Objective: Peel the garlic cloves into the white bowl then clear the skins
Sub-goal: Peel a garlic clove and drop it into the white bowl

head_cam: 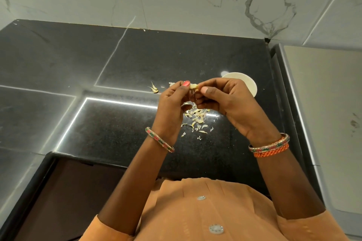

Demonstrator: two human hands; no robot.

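Pinching garlic clove between left hand, right hand fingertips.

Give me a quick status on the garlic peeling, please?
Left hand and right hand both pinch one garlic clove above the counter. Skins piled below. White bowl behind right hand, nothing blocking.

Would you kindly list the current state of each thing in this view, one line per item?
Garlic clove: held up above the counter, pinched between both hands.
Left hand: fingers curled, pinching the clove.
Right hand: fingers curled, pinching the clove's other end.
White bowl: upright on the counter, partly hidden behind the right hand; contents not visible.
Garlic skins: scattered loose on the black counter, below the hands.
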